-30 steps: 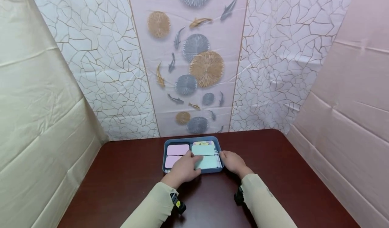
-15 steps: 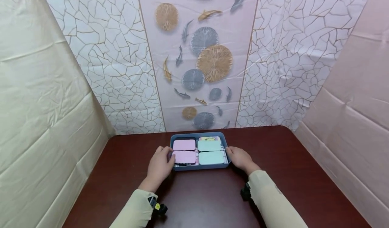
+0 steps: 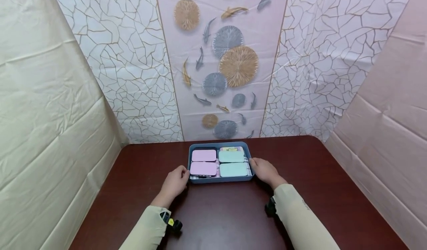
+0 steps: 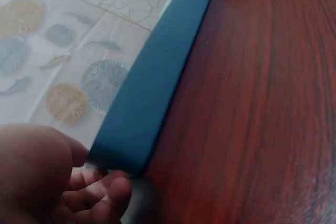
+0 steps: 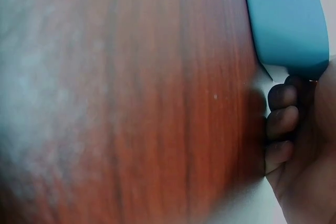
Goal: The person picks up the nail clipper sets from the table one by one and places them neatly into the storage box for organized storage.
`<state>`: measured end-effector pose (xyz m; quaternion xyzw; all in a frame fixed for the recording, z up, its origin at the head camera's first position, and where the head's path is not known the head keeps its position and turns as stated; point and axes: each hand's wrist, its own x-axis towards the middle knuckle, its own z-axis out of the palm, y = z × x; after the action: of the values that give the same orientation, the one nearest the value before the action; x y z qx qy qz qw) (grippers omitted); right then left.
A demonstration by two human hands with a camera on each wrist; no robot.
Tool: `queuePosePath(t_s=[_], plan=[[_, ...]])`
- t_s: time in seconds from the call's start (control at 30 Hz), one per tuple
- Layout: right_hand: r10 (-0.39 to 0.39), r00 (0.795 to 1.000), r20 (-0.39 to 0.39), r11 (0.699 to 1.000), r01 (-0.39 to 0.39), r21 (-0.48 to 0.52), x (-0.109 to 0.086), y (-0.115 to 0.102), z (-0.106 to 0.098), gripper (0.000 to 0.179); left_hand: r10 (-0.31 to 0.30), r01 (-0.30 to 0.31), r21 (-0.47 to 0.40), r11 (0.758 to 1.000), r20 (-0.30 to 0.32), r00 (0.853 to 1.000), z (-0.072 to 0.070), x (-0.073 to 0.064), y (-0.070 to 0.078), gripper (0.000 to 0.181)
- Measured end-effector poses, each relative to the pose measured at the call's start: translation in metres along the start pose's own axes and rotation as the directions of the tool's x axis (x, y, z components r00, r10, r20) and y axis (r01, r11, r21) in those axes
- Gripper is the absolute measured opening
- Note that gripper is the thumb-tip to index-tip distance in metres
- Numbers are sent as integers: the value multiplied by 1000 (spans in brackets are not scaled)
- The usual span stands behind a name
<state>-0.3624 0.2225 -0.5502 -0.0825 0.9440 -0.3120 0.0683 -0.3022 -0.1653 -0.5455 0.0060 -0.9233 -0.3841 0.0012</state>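
Note:
A shallow blue-grey rectangular tray [image 3: 222,180] stands at the back middle of the table. Inside, two pink rounded flat boxes [image 3: 203,168] lie at the left and two mint-green ones [image 3: 233,170] at the right. My left hand [image 3: 175,180] grips the tray's left end; in the left wrist view the thumb lies against the tray [image 4: 152,72] and the fingers curl at its lower corner. At the other end my right hand [image 3: 265,170] holds the tray's right side, its fingers [image 5: 282,121] curled by the corner in the right wrist view.
The dark red-brown wooden table [image 3: 220,213] extends in front of the tray and to both sides. Right behind the table's back edge hangs a patterned cloth [image 3: 223,94]. Under the mint boxes a yellow printed piece [image 3: 231,149] and checked material show.
My left hand has left the boxes inside and moved left to the tray's left end. The right hand stays at the right end. The head view has shifted slightly.

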Motion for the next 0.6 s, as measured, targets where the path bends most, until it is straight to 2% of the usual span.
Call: queuePosePath(t_s=[0.1, 0.23, 0.5, 0.6], plan=[[2, 1000, 6, 1000, -2, -2, -1, -1, -1, 66, -22, 24, -40, 999, 44, 999, 2, 3, -3, 26], [24, 1000, 0, 1000, -24, 0, -2, -3, -3, 64, -10, 13, -62, 998, 60, 998, 4, 7, -6, 33], [34, 999, -18, 999, -33, 25, -1, 2, -1, 60, 31, -31, -11, 999, 13, 999, 12, 7, -9, 39], [17, 998, -54, 999, -15, 35, -2, 2, 0, 55, 36, -36, -9, 999, 5, 999, 13, 6, -9, 39]])
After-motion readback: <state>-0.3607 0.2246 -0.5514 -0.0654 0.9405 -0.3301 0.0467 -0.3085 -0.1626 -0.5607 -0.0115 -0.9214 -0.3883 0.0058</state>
